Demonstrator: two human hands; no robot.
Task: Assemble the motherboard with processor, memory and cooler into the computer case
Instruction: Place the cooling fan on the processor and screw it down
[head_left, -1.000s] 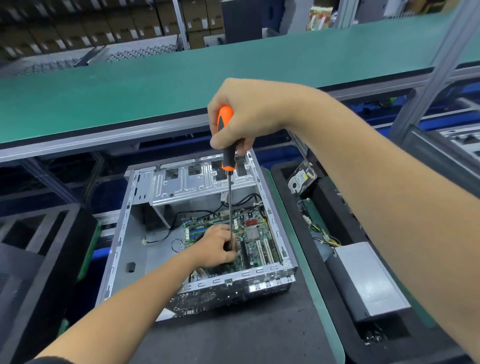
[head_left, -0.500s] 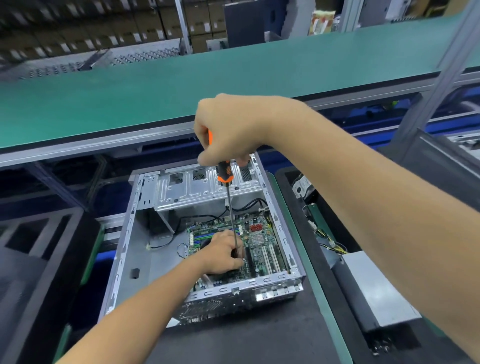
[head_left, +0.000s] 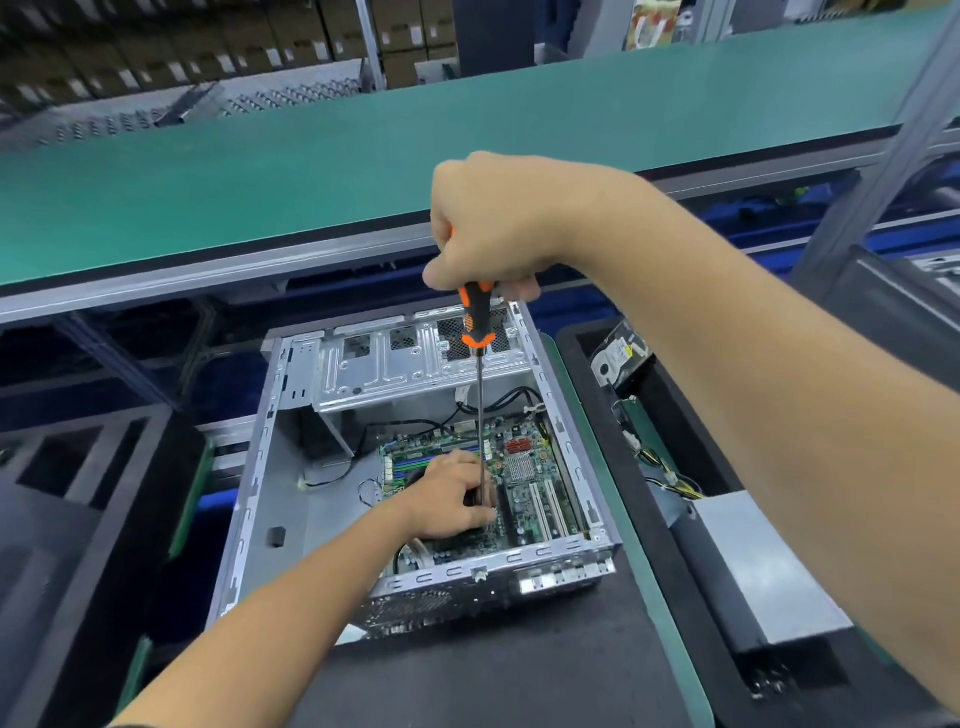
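Your left hand (head_left: 445, 498) lies on the motherboard (head_left: 524, 483) inside the open computer case (head_left: 270, 467), fingers curled close around the lower shaft of the screwdriver (head_left: 479, 364) where its tip meets the board. Whether they actually pinch the shaft, you cannot tell. Higher up, your right hand (head_left: 498, 223) is clenched tight around the orange-and-black handle, holding the tool upright over the case. Beyond runs the green bench (head_left: 260, 171).
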